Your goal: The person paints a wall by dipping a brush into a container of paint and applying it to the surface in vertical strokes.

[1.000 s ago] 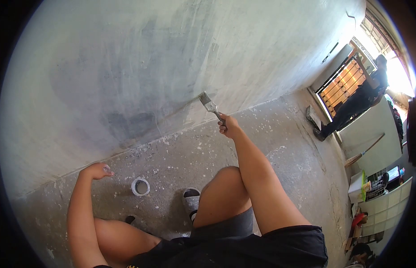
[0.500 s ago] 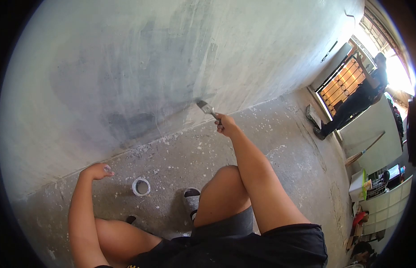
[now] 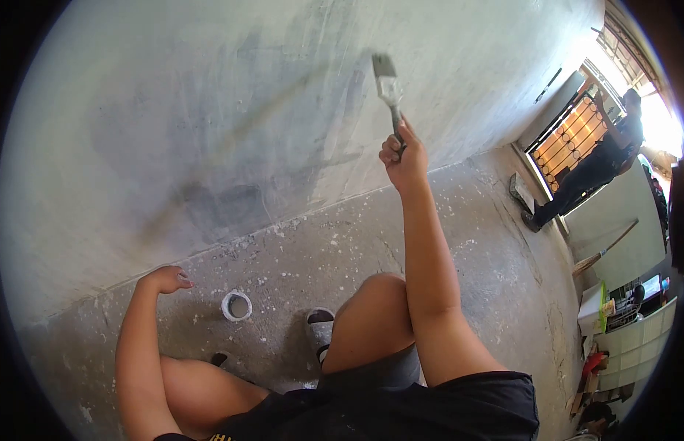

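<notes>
My right hand [image 3: 407, 156] grips the dark handle of a flat paintbrush [image 3: 388, 84], its bristles pointing up and overlapping the wall in this view. Dark, damp-looking patches and streaks mark the pale wall [image 3: 232, 110] in front of me. On the left, my left hand [image 3: 171, 279] hangs loosely bent at the wrist near the foot of the wall, with pale smears on its fingertips and nothing visible held. A small round container [image 3: 236, 306] with a whitish rim stands on the floor between that hand and my sandalled foot [image 3: 320, 331].
White spatters cover the concrete floor [image 3: 496, 272]. At the far right a person [image 3: 603, 158] stands by a metal gate [image 3: 570, 140], a pale tray-like object [image 3: 521, 192] near their feet. A broom [image 3: 605, 248] leans nearby, and household goods with a white bin [image 3: 592, 307] line the right side.
My right hand has raised the paintbrush from low on the wall, up and to the right. The left hand has stayed nearly in place.
</notes>
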`<state>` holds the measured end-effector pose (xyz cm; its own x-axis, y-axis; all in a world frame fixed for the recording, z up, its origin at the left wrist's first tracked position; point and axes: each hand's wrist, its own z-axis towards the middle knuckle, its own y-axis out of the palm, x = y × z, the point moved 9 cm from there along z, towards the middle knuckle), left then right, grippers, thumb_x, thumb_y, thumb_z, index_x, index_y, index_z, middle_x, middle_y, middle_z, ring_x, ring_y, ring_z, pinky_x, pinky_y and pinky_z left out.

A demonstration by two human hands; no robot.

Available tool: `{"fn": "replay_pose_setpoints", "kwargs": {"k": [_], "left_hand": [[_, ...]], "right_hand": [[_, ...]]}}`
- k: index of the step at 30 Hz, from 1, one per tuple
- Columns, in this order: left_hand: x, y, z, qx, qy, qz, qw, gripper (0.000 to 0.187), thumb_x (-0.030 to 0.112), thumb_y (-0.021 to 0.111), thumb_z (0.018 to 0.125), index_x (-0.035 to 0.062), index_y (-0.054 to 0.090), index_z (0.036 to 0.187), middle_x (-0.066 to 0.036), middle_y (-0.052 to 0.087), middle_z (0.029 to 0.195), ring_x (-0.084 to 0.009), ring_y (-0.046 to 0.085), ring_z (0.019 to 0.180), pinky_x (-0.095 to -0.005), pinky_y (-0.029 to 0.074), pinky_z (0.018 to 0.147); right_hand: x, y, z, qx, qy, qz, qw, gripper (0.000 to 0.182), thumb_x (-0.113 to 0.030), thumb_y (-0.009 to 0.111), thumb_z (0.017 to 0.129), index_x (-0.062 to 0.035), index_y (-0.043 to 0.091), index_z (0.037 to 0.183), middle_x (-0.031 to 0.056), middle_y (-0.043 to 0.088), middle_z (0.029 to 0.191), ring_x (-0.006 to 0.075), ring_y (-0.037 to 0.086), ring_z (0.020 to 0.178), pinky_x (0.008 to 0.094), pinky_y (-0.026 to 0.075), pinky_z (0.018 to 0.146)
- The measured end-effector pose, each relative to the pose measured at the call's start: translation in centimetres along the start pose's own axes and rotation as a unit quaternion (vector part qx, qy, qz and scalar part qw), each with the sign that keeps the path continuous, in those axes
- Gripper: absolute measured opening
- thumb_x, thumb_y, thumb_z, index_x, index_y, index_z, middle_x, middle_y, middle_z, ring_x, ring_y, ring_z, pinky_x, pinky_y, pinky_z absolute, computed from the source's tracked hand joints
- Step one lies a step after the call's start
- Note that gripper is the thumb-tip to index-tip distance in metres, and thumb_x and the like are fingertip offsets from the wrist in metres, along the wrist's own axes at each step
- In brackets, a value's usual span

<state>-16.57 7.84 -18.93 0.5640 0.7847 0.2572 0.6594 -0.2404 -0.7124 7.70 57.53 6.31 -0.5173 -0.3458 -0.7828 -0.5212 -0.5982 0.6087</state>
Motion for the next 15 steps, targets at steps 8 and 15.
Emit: {"fn": "replay_pose_setpoints", "kwargs": {"k": [8, 15], "left_hand": [[-0.1, -0.2, 0.5, 0.027, 0.038, 0.039, 0.998, 0.065, 0.054, 0.066, 0.081, 0.0033, 0.06, 0.121, -0.019, 0.064, 0.114, -0.0291, 0.062, 0.1, -0.0376, 0.048, 0.089], [-0.1, -0.3, -0.3, 0.012, 0.02, 0.019, 1.0, 0.064, 0.054, 0.066, 0.081, 0.005, 0.061, 0.121, -0.02, 0.063, 0.116, -0.0307, 0.059, 0.108, -0.0386, 0.046, 0.092]], "right_hand": [[8.1, -3.6, 1.8, 0.0, 0.083, -0.05, 0.995, 0.045, -0.022, 0.051, 0.096, -0.0116, 0.045, 0.139, 0.0005, 0.043, 0.061, 0.0108, 0.034, 0.047, 0.026, 0.031, 0.045], [18.9, -13.9, -0.6, 0.114, 0.264, -0.167, 0.943, 0.04, -0.025, 0.053, 0.094, -0.0196, 0.051, 0.133, 0.0017, 0.046, 0.063, 0.0101, 0.033, 0.045, 0.0265, 0.032, 0.042]]}}
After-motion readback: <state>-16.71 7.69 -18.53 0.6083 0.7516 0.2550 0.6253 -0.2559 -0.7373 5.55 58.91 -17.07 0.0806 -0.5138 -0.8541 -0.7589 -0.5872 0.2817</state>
